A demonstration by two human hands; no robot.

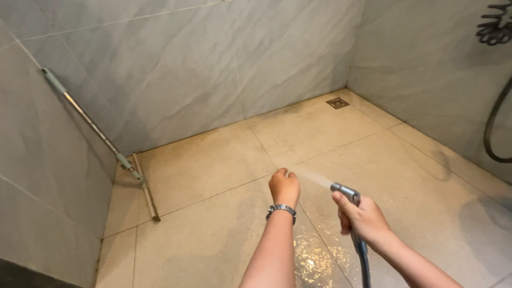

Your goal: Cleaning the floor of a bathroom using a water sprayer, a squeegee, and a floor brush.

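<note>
My right hand (361, 218) grips a chrome hand sprayer (345, 192) whose grey hose (364, 264) runs down to the bottom edge. A fan of water (312, 176) leaves its nozzle toward the left. My left hand (284, 185), fingers curled into a loose fist, sits in that spray with nothing in it. A metal wristwatch (281, 209) is on the left wrist. Both hands hover over the beige tiled floor (213, 176), which is wet and glistening just below the arms.
A long-handled floor squeegee (101, 133) leans in the left corner, its blade (146, 188) on the floor. A square floor drain (337, 103) lies in the far right corner. Grey tiled walls (186, 64) enclose three sides. A dark hose (493, 125) and wire holder (496, 24) hang at right.
</note>
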